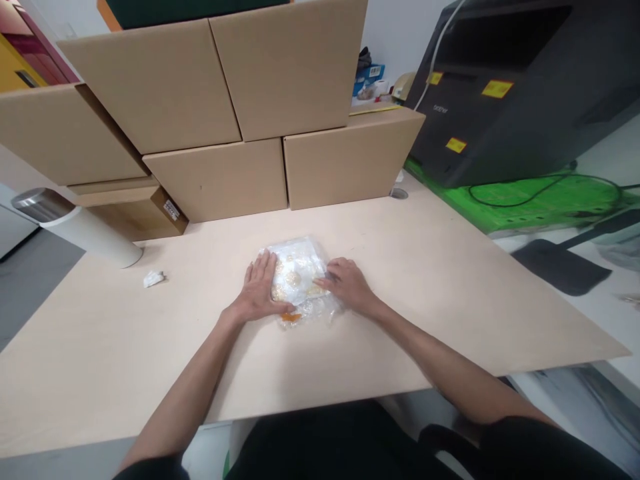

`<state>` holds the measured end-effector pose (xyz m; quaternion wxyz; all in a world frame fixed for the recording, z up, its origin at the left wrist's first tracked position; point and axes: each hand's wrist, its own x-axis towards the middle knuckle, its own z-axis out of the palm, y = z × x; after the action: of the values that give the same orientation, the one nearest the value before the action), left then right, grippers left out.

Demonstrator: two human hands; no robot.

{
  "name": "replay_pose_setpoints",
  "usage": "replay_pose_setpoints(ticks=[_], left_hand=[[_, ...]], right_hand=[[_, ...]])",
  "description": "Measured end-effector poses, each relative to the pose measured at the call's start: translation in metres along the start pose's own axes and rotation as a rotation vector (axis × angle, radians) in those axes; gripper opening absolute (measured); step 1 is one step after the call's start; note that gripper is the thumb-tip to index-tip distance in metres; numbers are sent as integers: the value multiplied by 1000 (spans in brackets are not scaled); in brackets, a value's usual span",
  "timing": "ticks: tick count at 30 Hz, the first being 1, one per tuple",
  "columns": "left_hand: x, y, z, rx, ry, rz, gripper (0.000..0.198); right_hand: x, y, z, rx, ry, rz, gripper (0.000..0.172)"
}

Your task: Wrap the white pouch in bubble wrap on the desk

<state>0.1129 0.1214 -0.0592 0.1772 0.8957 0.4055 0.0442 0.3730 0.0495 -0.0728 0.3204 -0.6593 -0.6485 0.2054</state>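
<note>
Position: the clear plastic packet [297, 267] with white contents lies flat on the bench [125, 347], in front of me and between my two hands.

Left hand [257, 293]: fingers extended and lying along the packet's left side, thumb spread away toward the near edge, beside an orange patch [291, 318]. Right hand [350, 283]: fingers curled at the right edge, thumb reaching over the top; whether they are clamped on the plastic, I cannot tell.

Handling: in my judgement, the left hand serves best as the anchor, with light, even pressure. The right fingers should work on the film only, in short movements. The loose film [317, 310] at the near edge is crumpled and may catch or tear if pulled sharply; I should smooth it outward first.

Markings: the dark machine [470, 127] at right reads "brother". Its yellow labels [497, 89] carry print too small to read. The small carton [135, 213] at left bears a white printed label [171, 211], likewise illegible. I can make out no writing on the packet.
</note>
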Motion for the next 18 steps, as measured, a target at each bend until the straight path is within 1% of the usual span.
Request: replay_pose_setpoints(ticks=[3, 5, 7, 10, 12, 15, 17, 18], left_hand=[[0, 3, -3, -3, -24, -38, 136], [-2, 6, -7, -1, -20, -43, 136], [-7, 12, -12, -12, 8, -25, 132], [-14, 30, -15, -18, 37, 30, 125], [-18, 45, -10, -2, 23, 66, 124], [-20, 65, 4, 13, 15, 73, 127], [-21, 71, 13, 12, 62, 59, 128], [-21, 71, 17, 9, 92, 57, 123]], right_hand=[[2, 5, 2, -19, -6, -3, 43], [3, 7, 1, 22, -14, -18, 41], [2, 8, 0, 142, 13, -34, 39], [-3, 6, -6, 356, 71, -30, 45], [-8, 0, -11, 430, 61, -23, 46], [-15, -12, -20, 529, -34, -50, 45], [-18, -17, -25, 627, -117, -74, 48], [-18, -18, -26, 674, -151, -80, 50]])
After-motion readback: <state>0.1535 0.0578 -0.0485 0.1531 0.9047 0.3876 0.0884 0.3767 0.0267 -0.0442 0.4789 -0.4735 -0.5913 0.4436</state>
